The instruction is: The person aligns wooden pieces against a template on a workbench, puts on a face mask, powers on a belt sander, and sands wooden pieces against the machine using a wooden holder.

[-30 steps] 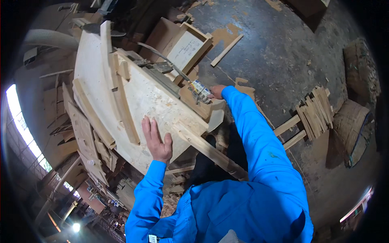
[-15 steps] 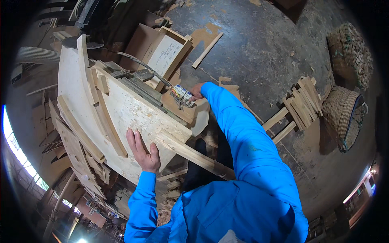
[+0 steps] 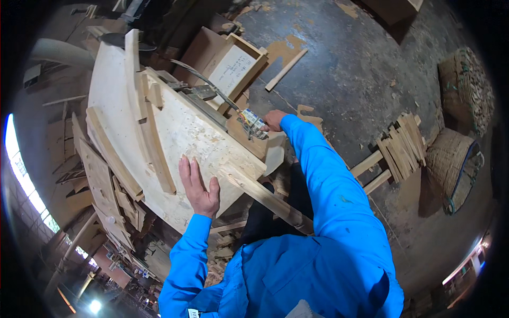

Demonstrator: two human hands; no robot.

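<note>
My left hand [image 3: 199,192] lies flat on the pale, dusty wooden worktable [image 3: 183,135], fingers stretched forward and thumb apart, with nothing in it. Out at the table's right side, my right hand [image 3: 274,121] is closed at the end of a white-and-blue circuit breaker [image 3: 253,120] with loose wires; its fingertips are partly hidden. A thick cable [image 3: 208,84] runs from the breaker up along the table edge. Right of my left hand, a long wooden bar [image 3: 268,199] slopes from the table corner toward my body. Curved wooden strips [image 3: 154,138] rest on the table to the left.
A dark round disc [image 3: 127,41] sits at the table's far end. Beyond the breaker stands an open wooden box [image 3: 233,69]; a loose stick [image 3: 286,69] lies on the floor. Stacked wood slats [image 3: 401,142] and woven baskets [image 3: 450,164] stand right. Boards [image 3: 103,180] lean at left.
The whole view has shifted, so the scene sits a little further right. Both hands keep their places, the left on the table and the right at the breaker.
</note>
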